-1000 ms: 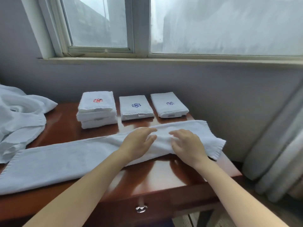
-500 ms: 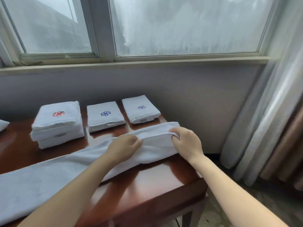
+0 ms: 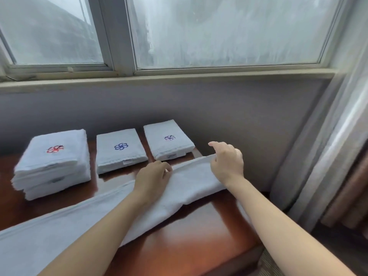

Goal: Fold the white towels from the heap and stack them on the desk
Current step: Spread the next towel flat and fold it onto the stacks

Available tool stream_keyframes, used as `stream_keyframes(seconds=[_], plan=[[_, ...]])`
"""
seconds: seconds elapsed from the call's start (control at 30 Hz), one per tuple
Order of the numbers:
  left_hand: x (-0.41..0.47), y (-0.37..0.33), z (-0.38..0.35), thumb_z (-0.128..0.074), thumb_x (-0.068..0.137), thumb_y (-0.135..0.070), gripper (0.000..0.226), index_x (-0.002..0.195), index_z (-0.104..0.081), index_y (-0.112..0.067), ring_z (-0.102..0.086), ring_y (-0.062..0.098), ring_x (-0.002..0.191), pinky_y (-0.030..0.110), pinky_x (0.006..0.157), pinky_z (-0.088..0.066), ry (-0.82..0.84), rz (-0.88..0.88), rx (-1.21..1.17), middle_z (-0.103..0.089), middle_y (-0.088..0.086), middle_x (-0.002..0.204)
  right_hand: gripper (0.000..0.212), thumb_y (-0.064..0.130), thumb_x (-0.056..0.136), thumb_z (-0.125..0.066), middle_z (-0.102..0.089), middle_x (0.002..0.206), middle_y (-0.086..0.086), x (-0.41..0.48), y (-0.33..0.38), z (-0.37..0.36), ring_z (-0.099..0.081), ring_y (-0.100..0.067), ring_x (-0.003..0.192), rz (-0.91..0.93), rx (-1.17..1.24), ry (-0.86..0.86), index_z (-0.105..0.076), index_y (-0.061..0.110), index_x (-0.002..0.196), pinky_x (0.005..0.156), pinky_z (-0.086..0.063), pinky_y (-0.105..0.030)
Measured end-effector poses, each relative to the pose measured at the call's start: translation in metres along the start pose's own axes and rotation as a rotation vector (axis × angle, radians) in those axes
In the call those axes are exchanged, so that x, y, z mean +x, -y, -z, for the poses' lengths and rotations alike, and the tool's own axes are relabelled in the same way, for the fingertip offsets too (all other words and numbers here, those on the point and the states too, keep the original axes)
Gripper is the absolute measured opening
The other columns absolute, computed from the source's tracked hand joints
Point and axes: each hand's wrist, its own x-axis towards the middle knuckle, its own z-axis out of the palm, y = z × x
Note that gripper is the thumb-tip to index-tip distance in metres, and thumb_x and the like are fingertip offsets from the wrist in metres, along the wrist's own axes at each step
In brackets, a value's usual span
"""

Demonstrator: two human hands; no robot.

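Note:
A long white towel [image 3: 65, 230], folded into a narrow strip, lies across the brown desk [image 3: 199, 234] from the lower left to the right end. My left hand [image 3: 153, 179] grips its far edge near the middle. At the towel's right end my right hand [image 3: 227, 160] pinches the far edge, its forefinger sticking out. Behind stand folded white towels: a stack with a red emblem [image 3: 53, 162], one with a blue emblem [image 3: 119, 149], and one with a purple emblem [image 3: 168, 139].
The desk stands against a grey wall under a window [image 3: 179, 32]. Curtains [image 3: 334, 156] hang at the right, past the desk's right edge. The heap of towels is out of view.
The right end of the towel has been turned in, so the strip is shorter. Both hands shifted to its far edge, and the view swung right, losing the heap at the left.

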Motion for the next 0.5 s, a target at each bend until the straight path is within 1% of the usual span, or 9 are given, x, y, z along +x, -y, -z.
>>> stream_keyframes(seconds=[0.03,0.1,0.13,0.17,0.27,0.33,0.43,0.5], plan=[[0.000,0.003,-0.004,-0.053,0.097,-0.026,0.013,0.103,-0.065,-0.027,-0.058,0.015,0.096,0.034,0.079,-0.047,-0.018,0.007,-0.027,-0.063,-0.012,0.101,0.058,0.004,0.084,-0.049,-0.057,0.126,0.003,-0.003,-0.001,-0.005,-0.050,-0.022,0.119,0.008,0.001,-0.011,-0.051,0.025,0.138,0.105,-0.030,-0.035],[0.001,0.006,-0.009,-0.056,0.096,-0.026,0.010,0.101,-0.064,-0.028,-0.059,0.015,0.093,0.034,0.077,-0.047,-0.051,0.022,-0.064,-0.062,-0.012,0.096,0.055,0.010,0.086,-0.052,-0.049,0.136,0.005,-0.012,-0.002,-0.015,-0.036,-0.019,0.136,0.017,0.007,0.000,-0.050,0.025,0.138,0.117,-0.016,-0.040],[0.002,0.008,-0.010,-0.056,0.096,-0.026,0.009,0.100,-0.064,-0.028,-0.059,0.015,0.091,0.034,0.077,-0.047,-0.056,0.027,-0.067,-0.062,-0.012,0.095,0.052,0.014,0.088,-0.053,-0.046,0.139,0.005,-0.016,-0.002,-0.019,-0.031,-0.018,0.140,0.009,0.018,0.026,-0.050,0.025,0.138,0.119,-0.011,-0.042],[0.002,0.008,-0.011,-0.056,0.096,-0.027,0.009,0.100,-0.064,-0.028,-0.059,0.015,0.091,0.034,0.077,-0.047,-0.055,0.031,-0.065,-0.062,-0.012,0.095,0.049,0.018,0.090,-0.052,-0.045,0.141,0.005,-0.019,-0.002,-0.023,-0.030,-0.017,0.140,-0.011,0.053,0.055,-0.049,0.025,0.139,0.119,-0.011,-0.043],[0.003,0.008,-0.012,-0.052,0.098,-0.028,0.010,0.101,-0.062,-0.028,-0.059,0.015,0.095,0.032,0.076,-0.044,-0.033,0.046,-0.045,-0.062,-0.011,0.100,0.046,0.027,0.093,-0.050,-0.050,0.140,0.000,-0.025,-0.004,-0.025,-0.042,-0.021,0.132,-0.155,0.216,0.096,-0.049,0.022,0.139,0.115,-0.022,-0.040],[0.008,0.005,-0.010,-0.046,0.100,-0.029,0.015,0.103,-0.060,-0.028,-0.059,0.018,0.099,0.032,0.077,-0.043,0.025,0.078,0.014,-0.062,-0.008,0.107,0.046,0.031,0.094,-0.049,-0.051,0.140,-0.003,-0.027,-0.008,-0.022,-0.045,-0.025,0.128,-0.251,0.249,0.129,-0.048,0.021,0.139,0.111,-0.029,-0.040],[0.024,-0.011,-0.007,-0.037,0.099,-0.030,0.026,0.105,-0.061,-0.022,-0.059,0.024,0.101,0.036,0.081,-0.046,0.122,0.135,0.137,-0.061,0.000,0.113,0.052,0.040,0.095,-0.047,-0.047,0.143,-0.007,-0.032,-0.014,-0.019,-0.043,-0.029,0.130,-0.374,0.271,0.210,-0.042,0.020,0.143,0.106,-0.032,-0.042],[0.029,-0.027,-0.011,-0.039,0.097,-0.036,0.031,0.105,-0.064,-0.019,-0.058,0.024,0.102,0.035,0.079,-0.044,0.128,0.127,0.131,-0.060,0.001,0.112,0.061,0.044,0.095,-0.045,-0.038,0.151,-0.007,-0.033,-0.020,-0.016,-0.037,-0.030,0.136,-0.483,0.374,0.250,-0.032,0.019,0.149,0.106,-0.033,-0.045]])
